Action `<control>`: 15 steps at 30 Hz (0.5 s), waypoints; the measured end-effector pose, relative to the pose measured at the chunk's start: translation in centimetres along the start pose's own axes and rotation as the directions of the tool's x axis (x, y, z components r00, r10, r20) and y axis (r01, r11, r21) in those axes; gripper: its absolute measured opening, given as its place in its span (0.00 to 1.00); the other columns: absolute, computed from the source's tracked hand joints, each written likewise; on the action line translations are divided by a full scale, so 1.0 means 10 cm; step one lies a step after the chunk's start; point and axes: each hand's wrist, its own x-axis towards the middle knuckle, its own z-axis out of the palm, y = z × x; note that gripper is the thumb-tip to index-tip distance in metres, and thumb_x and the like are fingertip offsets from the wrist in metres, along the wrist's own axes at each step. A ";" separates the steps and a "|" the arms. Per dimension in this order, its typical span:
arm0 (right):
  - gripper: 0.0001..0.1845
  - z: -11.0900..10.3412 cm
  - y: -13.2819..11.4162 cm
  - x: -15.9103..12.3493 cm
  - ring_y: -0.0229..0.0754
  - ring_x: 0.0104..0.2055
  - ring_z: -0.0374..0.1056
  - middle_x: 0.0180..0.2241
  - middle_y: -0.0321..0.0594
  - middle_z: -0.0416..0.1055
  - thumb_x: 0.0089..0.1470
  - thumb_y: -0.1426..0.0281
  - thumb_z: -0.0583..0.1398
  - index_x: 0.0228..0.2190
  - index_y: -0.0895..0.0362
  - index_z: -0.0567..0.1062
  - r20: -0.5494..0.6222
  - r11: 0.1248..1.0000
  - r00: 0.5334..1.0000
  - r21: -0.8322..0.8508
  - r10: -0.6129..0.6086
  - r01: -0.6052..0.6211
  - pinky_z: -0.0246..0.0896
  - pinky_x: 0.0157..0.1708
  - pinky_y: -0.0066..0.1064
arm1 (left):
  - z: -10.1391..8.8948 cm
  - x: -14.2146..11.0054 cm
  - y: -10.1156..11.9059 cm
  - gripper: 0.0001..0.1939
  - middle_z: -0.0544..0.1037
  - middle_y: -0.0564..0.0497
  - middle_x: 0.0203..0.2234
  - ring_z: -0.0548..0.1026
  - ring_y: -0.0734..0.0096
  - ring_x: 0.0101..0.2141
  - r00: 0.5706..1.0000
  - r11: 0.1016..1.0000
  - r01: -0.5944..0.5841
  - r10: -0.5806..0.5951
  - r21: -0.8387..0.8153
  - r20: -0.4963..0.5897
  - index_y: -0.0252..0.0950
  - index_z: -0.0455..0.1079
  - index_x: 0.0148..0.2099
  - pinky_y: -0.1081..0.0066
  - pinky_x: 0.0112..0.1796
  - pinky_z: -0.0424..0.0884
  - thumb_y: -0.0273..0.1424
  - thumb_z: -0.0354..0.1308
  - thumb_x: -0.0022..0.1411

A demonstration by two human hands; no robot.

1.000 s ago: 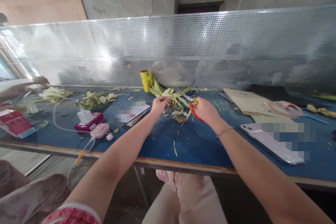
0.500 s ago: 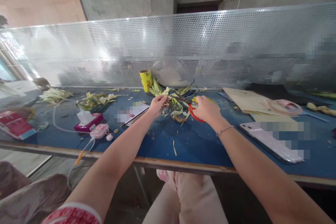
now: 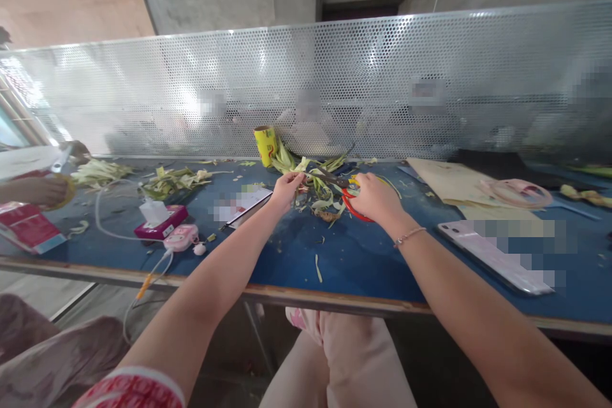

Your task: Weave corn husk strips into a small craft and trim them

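My left hand point(image 3: 288, 190) is closed in a pinch on a pale green leaf strip point(image 3: 303, 166) above the middle of the table. In my right hand point(image 3: 380, 199) is a pair of scissors point(image 3: 352, 205) with red and yellow handles. Their dark blades point left toward my left fingertips, close to the leaf strip; whether they touch it I cannot tell. Under and between both hands lies a heap of green and dried leaf scraps point(image 3: 326, 211). Just behind them a yellow cylinder point(image 3: 266, 146) leans beside more long leaves point(image 3: 284, 158).
Leaf piles point(image 3: 174, 183), a purple tissue box point(image 3: 160, 222), a pink charger point(image 3: 180, 238) with cables and a phone point(image 3: 248, 205) lie left. A co-worker's hand point(image 3: 41, 191) is by a pink box point(image 3: 29, 227). Right are cardboard point(image 3: 444, 180) and another phone point(image 3: 497, 258). A perforated metal screen point(image 3: 287, 89) stands behind.
At the far left, the co-worker's hand and forearm have come more fully into view above the pink box. My hands and the scissors have hardly moved.
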 end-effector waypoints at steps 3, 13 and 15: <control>0.19 0.01 -0.01 0.00 0.48 0.40 0.68 0.44 0.49 0.68 0.51 0.62 0.55 0.43 0.57 0.67 0.004 1.000 1.000 0.010 0.010 -0.010 0.56 0.32 0.32 | 0.00 0.02 -0.04 0.12 0.75 0.52 0.26 0.68 0.83 0.21 1.000 0.999 -0.025 0.024 0.030 0.020 0.32 0.69 0.29 0.76 0.26 0.68 0.35 0.65 0.50; 0.18 0.01 -0.06 -0.02 0.48 0.40 0.68 0.43 0.48 0.68 0.51 0.59 0.55 0.41 0.57 0.67 -0.026 1.000 0.999 -0.001 0.024 -0.024 0.56 0.31 0.32 | 0.03 0.01 -0.07 0.16 0.72 0.54 0.20 0.64 0.82 0.19 0.996 0.988 -0.080 0.076 0.130 0.035 0.32 0.69 0.26 0.75 0.24 0.64 0.40 0.66 0.46; 0.18 0.01 -0.07 -0.02 0.47 0.39 0.68 0.42 0.48 0.69 0.51 0.60 0.55 0.40 0.57 0.67 -0.029 1.000 0.999 -0.005 0.017 -0.017 0.56 0.31 0.32 | 0.03 -0.01 -0.06 0.17 0.71 0.54 0.18 0.64 0.82 0.18 0.996 0.983 -0.085 0.080 0.165 0.039 0.32 0.68 0.25 0.75 0.22 0.62 0.41 0.66 0.45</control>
